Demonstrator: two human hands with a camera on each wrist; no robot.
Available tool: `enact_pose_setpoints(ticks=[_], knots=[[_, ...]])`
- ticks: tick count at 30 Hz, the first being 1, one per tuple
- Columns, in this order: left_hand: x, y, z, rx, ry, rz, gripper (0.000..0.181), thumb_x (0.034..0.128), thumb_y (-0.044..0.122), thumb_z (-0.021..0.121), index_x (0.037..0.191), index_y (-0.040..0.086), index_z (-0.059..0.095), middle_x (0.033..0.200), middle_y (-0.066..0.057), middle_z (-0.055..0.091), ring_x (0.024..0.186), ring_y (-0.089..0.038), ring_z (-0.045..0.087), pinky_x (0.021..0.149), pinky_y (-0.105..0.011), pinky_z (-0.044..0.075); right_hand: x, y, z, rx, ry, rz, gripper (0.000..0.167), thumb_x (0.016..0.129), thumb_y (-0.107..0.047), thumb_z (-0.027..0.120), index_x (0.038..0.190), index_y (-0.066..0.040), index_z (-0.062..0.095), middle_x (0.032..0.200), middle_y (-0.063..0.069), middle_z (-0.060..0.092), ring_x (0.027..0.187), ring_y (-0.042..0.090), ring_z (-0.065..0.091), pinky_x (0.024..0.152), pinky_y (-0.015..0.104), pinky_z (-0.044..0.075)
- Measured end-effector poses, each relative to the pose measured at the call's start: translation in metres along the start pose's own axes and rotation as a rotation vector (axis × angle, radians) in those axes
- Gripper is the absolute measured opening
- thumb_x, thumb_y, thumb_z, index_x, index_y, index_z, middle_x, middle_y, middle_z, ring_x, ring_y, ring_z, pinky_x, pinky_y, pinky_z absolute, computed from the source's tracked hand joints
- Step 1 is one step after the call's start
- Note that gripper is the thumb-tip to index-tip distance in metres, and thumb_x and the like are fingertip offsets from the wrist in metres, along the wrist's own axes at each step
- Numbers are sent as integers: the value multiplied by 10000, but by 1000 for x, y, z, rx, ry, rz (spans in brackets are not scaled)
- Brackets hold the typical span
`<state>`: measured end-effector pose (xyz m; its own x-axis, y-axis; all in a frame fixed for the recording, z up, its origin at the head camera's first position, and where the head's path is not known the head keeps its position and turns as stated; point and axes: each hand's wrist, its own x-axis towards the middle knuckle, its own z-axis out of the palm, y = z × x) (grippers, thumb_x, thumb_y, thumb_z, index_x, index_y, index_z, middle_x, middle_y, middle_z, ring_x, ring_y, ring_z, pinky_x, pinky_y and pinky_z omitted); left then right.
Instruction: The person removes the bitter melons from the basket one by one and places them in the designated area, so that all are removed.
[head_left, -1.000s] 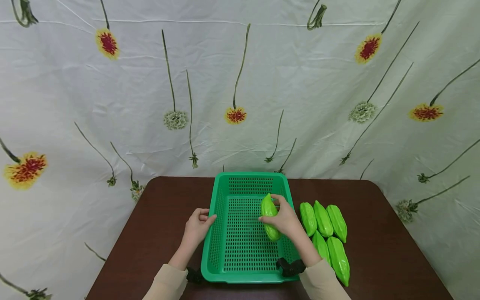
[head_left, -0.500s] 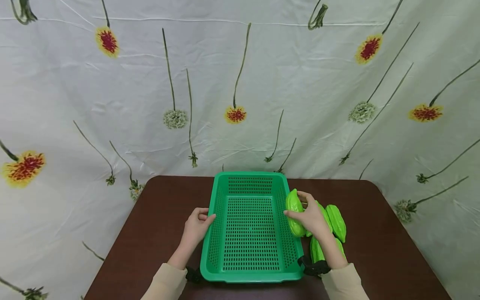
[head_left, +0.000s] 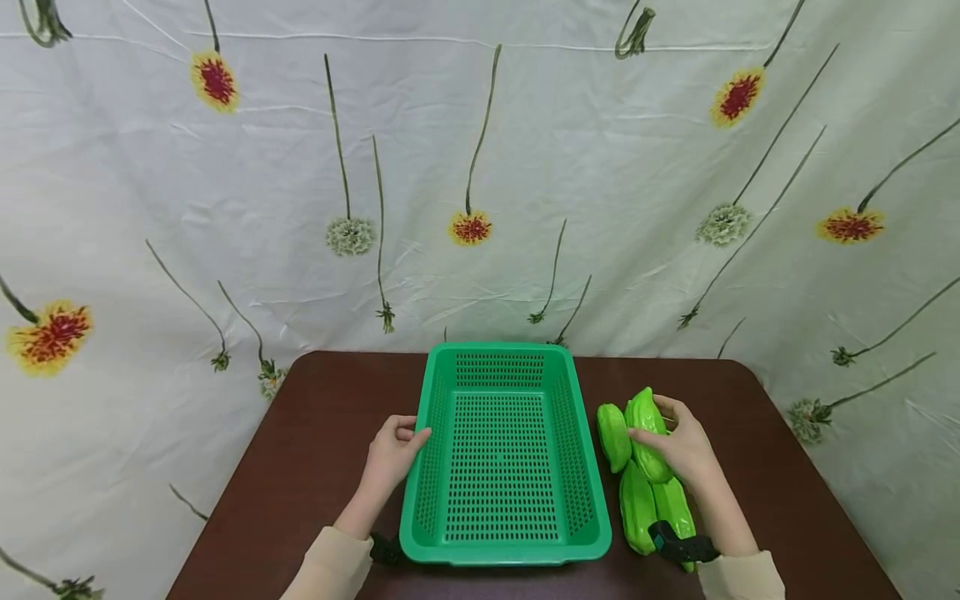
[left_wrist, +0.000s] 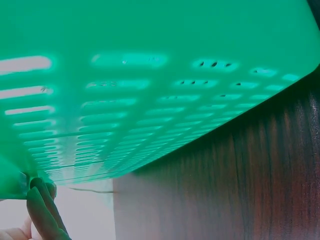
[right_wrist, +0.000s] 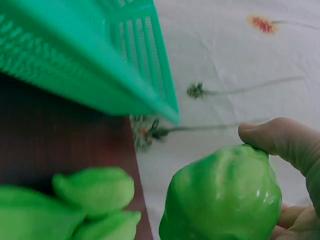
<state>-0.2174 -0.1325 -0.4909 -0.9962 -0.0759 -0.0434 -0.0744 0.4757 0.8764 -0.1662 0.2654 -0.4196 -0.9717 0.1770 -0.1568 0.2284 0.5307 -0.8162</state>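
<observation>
A green plastic basket (head_left: 498, 554) with slotted walls stands on the dark wooden table. My left hand (head_left: 393, 454) grips its left rim, thumb on the upper side; in the left wrist view the fingers (left_wrist: 45, 207) curl at the basket's edge. To the right of the basket, my right hand (head_left: 682, 442) holds a ridged green fruit (head_left: 648, 442) with a pointed tip, thumb on one side and fingers on the other. It is over a group of similar fruits, including one at the left (head_left: 615, 437) and one nearer me (head_left: 637, 508). My hand and the held fruit partly hide the group.
Behind the table (head_left: 352, 392) hangs a white cloth (head_left: 300, 167) printed with flowers. Dark wrist straps sit on both arms, the right one (head_left: 678, 546) in front of the nearest fruits. The basket's right wall (head_left: 581, 450) stands beside the group.
My right hand has carried the ridged green fruit rightward, from over the basket, across its right rim, to above the other fruits. My left hand has stayed on the basket's rim.
</observation>
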Motion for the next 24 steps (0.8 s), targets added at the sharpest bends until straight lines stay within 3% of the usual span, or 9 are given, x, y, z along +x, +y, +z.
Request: enact_pose_setpoints(ticks=[13,24], knots=[[0,0,0,1,-2,2,381,954,206,665,1243,-24,570,968,-161,609,927,-315,650,677,-346,522,-11,45,-31,-24,21,112,844,942,-281,674,1556,2,168,1558,312,209,1411,491,233,1073,621,322],[1,-2,1,5,-1,18,385,953,205,668,1245,-26,572,970,-155,614,923,-306,650,687,-349,523,-13,81,-38,-55,0,161,842,938,-278,669,1542,34,172,1553,358,166,1407,540,190,1086,647,294]])
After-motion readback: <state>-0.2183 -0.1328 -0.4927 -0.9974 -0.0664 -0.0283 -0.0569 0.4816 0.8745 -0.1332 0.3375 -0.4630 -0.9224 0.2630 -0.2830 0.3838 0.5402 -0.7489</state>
